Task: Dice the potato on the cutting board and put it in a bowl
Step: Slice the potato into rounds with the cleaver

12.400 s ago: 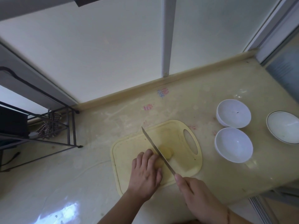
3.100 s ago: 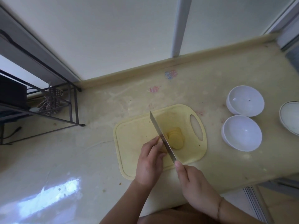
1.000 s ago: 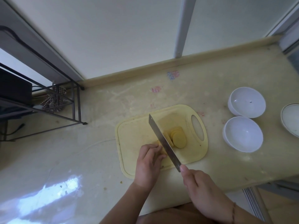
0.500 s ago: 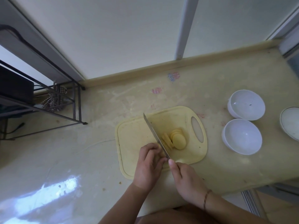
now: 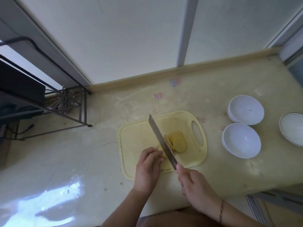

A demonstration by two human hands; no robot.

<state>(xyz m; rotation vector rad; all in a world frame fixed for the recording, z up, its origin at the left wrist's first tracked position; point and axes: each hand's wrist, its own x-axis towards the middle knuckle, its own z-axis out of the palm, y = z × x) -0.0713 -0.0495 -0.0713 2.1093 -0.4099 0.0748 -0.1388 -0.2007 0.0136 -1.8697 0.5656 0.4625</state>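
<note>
Fingers (image 5: 153, 154) of the left hand (image 5: 147, 167) were curled down, tips pinning the uncut end of the potato (image 5: 161, 152) on the cutting board (image 5: 139, 136), wrist coming in from the near edge. The right hand (image 5: 193, 185) was wrapped around the knife (image 5: 161, 141) handle, forefinger laid along the blade's back, blade angled far-left and set between the potato end and the slices (image 5: 177, 141). One stub of potato was left under the fingertips; the cut rounds lay overlapped just right of the blade, too stacked to count exactly. One board, pale yellow, its handle hole on the right. Right of it, three bowls: two white bowls (image 5: 241, 140) close together, one nearer, one farther, and a third rimmed bowl (image 5: 293, 128) at the frame's right edge. Far left stood one wire rack (image 5: 65, 102).
</note>
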